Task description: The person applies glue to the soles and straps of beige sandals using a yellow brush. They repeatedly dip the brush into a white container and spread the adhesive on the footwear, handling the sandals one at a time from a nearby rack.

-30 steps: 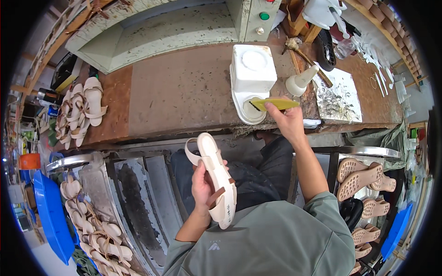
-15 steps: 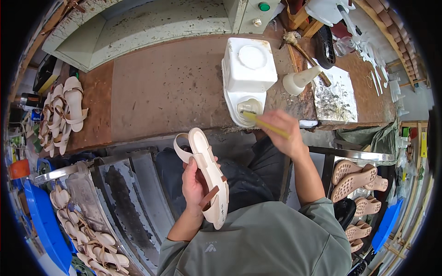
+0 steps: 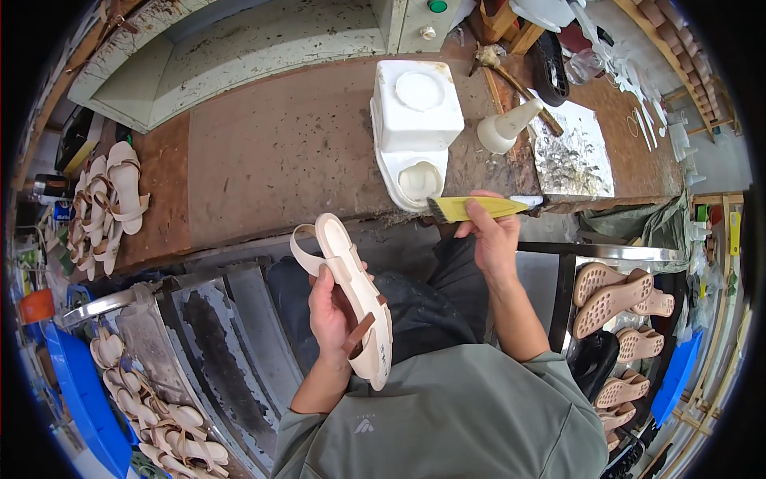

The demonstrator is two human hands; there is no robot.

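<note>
My left hand is closed around the middle of a cream sandal with cream and brown straps, its insole showing. The sandal is tilted, one end up toward the bench and the other near my shirt. Between the fingers and thumb of my right hand is a yellow-handled brush with dark bristles pointing left. Those bristles are just beside the round cup at the front of a white plastic dispenser, which stands on the bench. Some fingers of the left hand are hidden behind the sandal.
A white cone-shaped bottle stands right of the dispenser, near a stained paper sheet and a hammer. Sandals lie at the bench's left end; others fill the lower left. Soles sit on a right-hand rack.
My right hand has turned and drawn the brush out of the dispenser's cup, so it now lies nearly level beside it. The left hand still holds the sandal, almost unmoved.
</note>
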